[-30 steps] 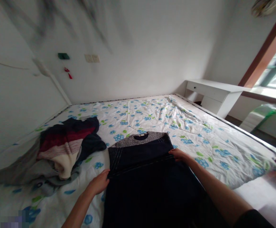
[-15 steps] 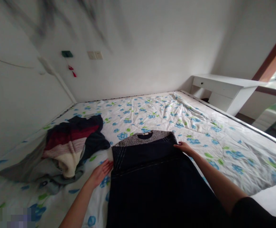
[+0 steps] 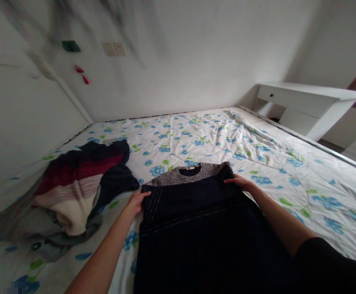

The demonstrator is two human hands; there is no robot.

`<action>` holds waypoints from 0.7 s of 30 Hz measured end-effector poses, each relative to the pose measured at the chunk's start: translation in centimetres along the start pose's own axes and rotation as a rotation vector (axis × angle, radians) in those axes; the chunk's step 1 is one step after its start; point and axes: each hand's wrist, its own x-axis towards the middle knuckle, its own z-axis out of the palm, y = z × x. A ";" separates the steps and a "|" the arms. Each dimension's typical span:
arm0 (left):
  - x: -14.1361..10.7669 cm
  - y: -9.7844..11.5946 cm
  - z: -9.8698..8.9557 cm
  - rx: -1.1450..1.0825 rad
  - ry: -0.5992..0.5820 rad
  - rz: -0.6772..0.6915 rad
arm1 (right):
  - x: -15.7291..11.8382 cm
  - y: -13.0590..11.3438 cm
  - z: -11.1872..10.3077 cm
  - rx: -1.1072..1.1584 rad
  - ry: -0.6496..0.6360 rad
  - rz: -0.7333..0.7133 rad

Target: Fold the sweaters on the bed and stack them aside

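A dark navy shirt point(image 3: 193, 228) with a speckled grey yoke and round collar lies front up on the bed, its lower part running out of view toward me. My left hand point(image 3: 136, 202) pinches its left edge near the shoulder, thumb on top and the other fingers beneath the cloth. At the opposite shoulder, my right hand point(image 3: 239, 181) grips the right edge, with its fingertips on the fabric. White dashed stitching crosses the chest. The sleeves do not show; they seem to be tucked behind.
A heap of clothes point(image 3: 76, 188), navy, red, cream and grey, sits left of the shirt. Under everything spreads a white bedsheet point(image 3: 196, 143) with blue flowers. Beyond the bed's right edge stands a white desk point(image 3: 300, 100). The wall point(image 3: 190, 61) borders the far side.
My left hand has moved from beside the shirt up to its left shoulder and closed on the edge. My right hand stays at the other shoulder. The view has shifted slightly.
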 end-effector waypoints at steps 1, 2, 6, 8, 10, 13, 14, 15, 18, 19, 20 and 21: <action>0.9 0.5 0.1 -0.024 0.040 -0.033 | 0.4 -0.3 -0.1 -0.007 0.018 -0.027; 1.7 1.1 0.2 -0.059 0.088 -0.067 | 0.8 -0.8 -0.2 -0.008 0.037 -0.058; 4.9 4.6 -0.2 -0.169 0.227 -0.059 | 3.4 -4.0 0.3 0.053 0.014 -0.192; 6.2 6.5 -0.6 -0.190 0.265 -0.010 | 5.0 -6.0 1.1 0.122 0.011 -0.270; 7.0 7.8 -1.3 -0.207 0.318 0.046 | 6.3 -7.5 1.9 0.180 0.075 -0.318; 6.4 7.7 -3.2 -0.211 0.382 0.055 | 6.4 -7.5 2.3 0.144 0.174 -0.236; 5.7 7.1 -4.0 -0.205 0.373 0.036 | 5.8 -6.7 2.2 0.105 0.163 -0.177; 4.7 6.2 -5.0 -0.193 0.340 0.015 | 4.8 -5.7 1.9 0.068 0.123 -0.113; 0.3 2.6 -7.6 -0.139 0.165 -0.029 | 0.4 -1.7 0.6 0.021 -0.120 0.091; -1.4 1.4 -8.3 -0.118 0.106 -0.050 | -1.3 -0.4 0.3 0.017 -0.195 0.163; -3.3 0.4 -8.7 -0.103 0.058 -0.072 | -3.0 0.7 0.0 0.001 -0.246 0.232; -5.1 -0.5 -9.0 -0.092 0.017 -0.096 | -4.7 1.7 -0.1 -0.024 -0.275 0.289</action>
